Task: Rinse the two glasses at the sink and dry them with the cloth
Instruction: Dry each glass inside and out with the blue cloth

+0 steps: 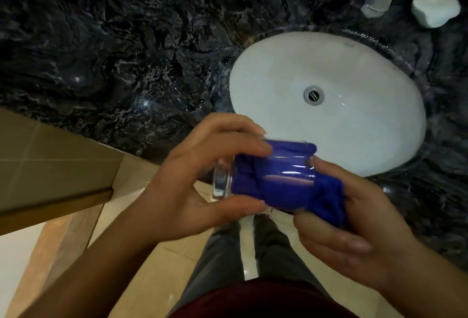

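The left hand (192, 191) is gripping a glass (263, 173) on its side, fingers curled around it, in front of the sink (329, 64), while the right hand (354, 221) is pinching the blue cloth (326, 196) stuffed inside it

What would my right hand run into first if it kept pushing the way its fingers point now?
Probably the glass: the right hand pushes the blue cloth leftward into its mouth, so the thick base near the left hand comes first. Depth is unclear.
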### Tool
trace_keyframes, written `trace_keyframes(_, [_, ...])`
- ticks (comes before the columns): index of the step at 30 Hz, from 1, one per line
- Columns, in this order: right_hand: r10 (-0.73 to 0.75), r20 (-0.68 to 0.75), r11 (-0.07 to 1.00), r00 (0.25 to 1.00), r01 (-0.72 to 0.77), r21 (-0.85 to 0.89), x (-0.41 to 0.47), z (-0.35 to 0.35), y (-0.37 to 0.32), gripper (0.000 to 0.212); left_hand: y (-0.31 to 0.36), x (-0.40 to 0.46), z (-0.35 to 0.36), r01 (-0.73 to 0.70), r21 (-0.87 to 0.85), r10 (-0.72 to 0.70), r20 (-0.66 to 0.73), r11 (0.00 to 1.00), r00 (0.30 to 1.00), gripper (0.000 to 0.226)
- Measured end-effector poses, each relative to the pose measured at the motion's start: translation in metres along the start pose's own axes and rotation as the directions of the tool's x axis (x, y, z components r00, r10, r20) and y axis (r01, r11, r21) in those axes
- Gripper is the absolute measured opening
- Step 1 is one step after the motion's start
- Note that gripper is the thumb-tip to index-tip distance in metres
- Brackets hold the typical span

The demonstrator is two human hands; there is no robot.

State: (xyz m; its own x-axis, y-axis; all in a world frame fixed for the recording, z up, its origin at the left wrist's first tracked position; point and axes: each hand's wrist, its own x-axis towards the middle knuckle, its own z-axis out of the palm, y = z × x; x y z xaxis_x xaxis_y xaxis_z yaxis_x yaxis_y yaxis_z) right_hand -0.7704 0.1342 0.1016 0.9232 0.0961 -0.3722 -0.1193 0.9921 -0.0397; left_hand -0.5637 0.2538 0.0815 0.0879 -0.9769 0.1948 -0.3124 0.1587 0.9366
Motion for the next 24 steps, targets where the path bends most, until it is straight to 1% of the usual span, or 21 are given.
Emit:
trace_keyframes(3, [-0.064,0.19,0.995,0.98,0.048,0.089,0.001,-0.006,0.005,0.058,0.009,0.0,-0.006,-0.034,0.099,0.022,0.125,0.995,0.992,0.041])
trace_keyframes(5, [-0.074,0.176,0.994,0.982,0.059,0.088,0.002,-0.011,0.011,0.055,0.015,-0.003,-0.008,0.001,0.092,-0.013,0.125,0.996,0.992,0.048])
trace_keyframes(6, [-0.078,0.138,0.994,0.987,0.067,0.083,0.003,-0.016,0.016,0.052,0.015,-0.006,-0.008,0.071,0.051,-0.077,0.116,0.996,0.99,0.05])
trace_keyframes(7, [-0.101,0.078,0.995,0.992,0.098,0.033,0.001,-0.021,0.021,0.048,0.015,-0.004,-0.006,0.161,0.002,-0.161,0.104,0.987,0.981,0.05])
trace_keyframes(8, [-0.136,-0.009,0.985,0.991,0.135,-0.106,-0.001,-0.024,0.023,0.045,0.018,0.003,-0.001,0.252,-0.048,-0.247,0.085,0.967,0.965,0.047])
trace_keyframes(9, [-0.193,-0.096,0.933,0.976,0.153,-0.327,-0.004,-0.027,0.022,0.044,0.018,0.008,0.006,0.366,-0.112,-0.362,0.061,0.924,0.93,0.042])
trace_keyframes(10, [-0.273,-0.143,0.805,0.951,0.145,-0.575,-0.006,-0.03,0.02,0.042,0.016,0.015,0.009,0.492,-0.182,-0.494,0.036,0.851,0.868,0.04])
trace_keyframes(11, [-0.352,-0.123,0.603,0.928,0.124,-0.788,-0.008,-0.032,0.017,0.044,0.012,0.018,0.009,0.6,-0.272,-0.622,0.01,0.752,0.783,0.039])
trace_keyframes(12, [-0.404,-0.035,0.362,0.914,0.124,-0.924,-0.008,-0.032,0.015,0.048,0.009,0.021,0.01,0.67,-0.334,-0.705,0.025,0.663,0.709,0.036])
trace_keyframes(13, [-0.418,0.066,0.112,0.906,0.123,-0.986,-0.006,-0.033,0.013,0.052,0.01,0.021,0.011,0.71,-0.314,-0.737,0.046,0.63,0.674,0.038])
trace_keyframes(14, [-0.419,0.143,-0.103,0.896,0.11,-0.989,-0.003,-0.034,0.013,0.054,0.01,0.014,0.013,0.707,-0.226,-0.713,0.068,0.67,0.698,0.046])
trace_keyframes(15, [-0.434,0.182,-0.224,0.882,0.09,-0.97,0.0,-0.034,0.015,0.054,0.01,0.007,0.015,0.669,-0.165,-0.669,0.062,0.725,0.74,0.05])
trace_keyframes(16, [-0.472,0.171,-0.231,0.865,0.066,-0.971,0.003,-0.034,0.017,0.052,0.008,-0.001,0.016,0.622,-0.135,-0.625,0.022,0.771,0.78,0.046])
trace_keyframes(17, [-0.505,0.129,-0.15,0.853,0.061,-0.987,0.005,-0.035,0.019,0.05,0.005,-0.005,0.019,0.56,-0.088,-0.564,-0.035,0.824,0.825,0.038])
trace_keyframes(18, [-0.514,0.052,0.023,0.856,0.074,-0.997,0.006,-0.035,0.021,0.048,0.005,-0.004,0.022,0.501,-0.057,-0.505,-0.076,0.863,0.86,0.03])
trace_keyframes(19, [-0.482,-0.062,0.275,0.874,0.084,-0.958,0.007,-0.033,0.02,0.045,0.004,-0.003,0.024,0.443,-0.048,-0.446,-0.094,0.895,0.89,0.027])
trace_keyframes(20, [-0.394,-0.173,0.545,0.903,0.078,-0.835,0.006,-0.032,0.017,0.041,0.003,-0.002,0.025,0.36,-0.024,-0.36,-0.091,0.933,0.928,0.027])
trace_keyframes(21, [-0.265,-0.222,0.757,0.938,0.06,-0.65,0.005,-0.031,0.015,0.038,0.002,-0.001,0.024,0.279,0.009,-0.277,-0.084,0.96,0.957,0.027])
trace_keyframes(22, [-0.145,-0.193,0.89,0.97,0.043,-0.454,0.003,-0.031,0.014,0.039,0.001,-0.002,0.023,0.205,0.048,-0.201,-0.071,0.978,0.977,0.028])
trace_keyframes(23, [-0.058,-0.127,0.959,0.99,0.02,-0.283,0.001,-0.033,0.015,0.042,0.0,-0.001,0.021,0.144,0.071,-0.14,-0.057,0.987,0.988,0.03])
trace_keyframes(24, [-0.01,-0.06,0.987,0.998,0.001,-0.16,0.001,-0.034,0.015,0.04,0.001,0.002,0.019,0.089,0.075,-0.086,-0.039,0.993,0.996,0.034])
